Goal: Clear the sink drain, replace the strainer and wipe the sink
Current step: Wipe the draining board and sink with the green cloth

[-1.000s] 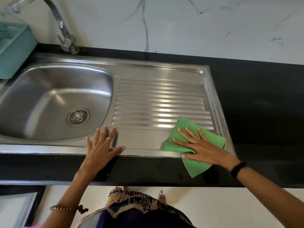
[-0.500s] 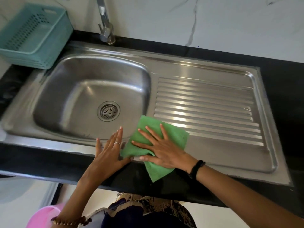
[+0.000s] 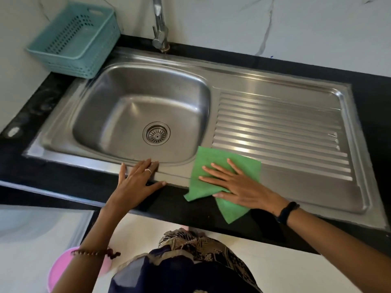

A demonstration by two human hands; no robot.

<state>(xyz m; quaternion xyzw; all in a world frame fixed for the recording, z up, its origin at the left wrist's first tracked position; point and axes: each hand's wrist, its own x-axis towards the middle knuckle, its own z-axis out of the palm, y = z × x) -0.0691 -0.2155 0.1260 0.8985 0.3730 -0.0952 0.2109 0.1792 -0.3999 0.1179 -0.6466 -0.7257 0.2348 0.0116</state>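
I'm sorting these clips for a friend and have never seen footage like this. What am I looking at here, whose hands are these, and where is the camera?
There is no machine here: a person wears one wide-angle camera on the head, which looks down at their own two bare hands. Below lies a steel sink set in a black counter, with a ribbed draining board to the right of the bowl. The strainer sits in the drain. The right hand presses flat on a green cloth at the sink's front edge, fingers spread, wiping rather than gripping. The left hand rests flat on the front rim beside it and holds nothing. Behind are the tap and a teal basket.
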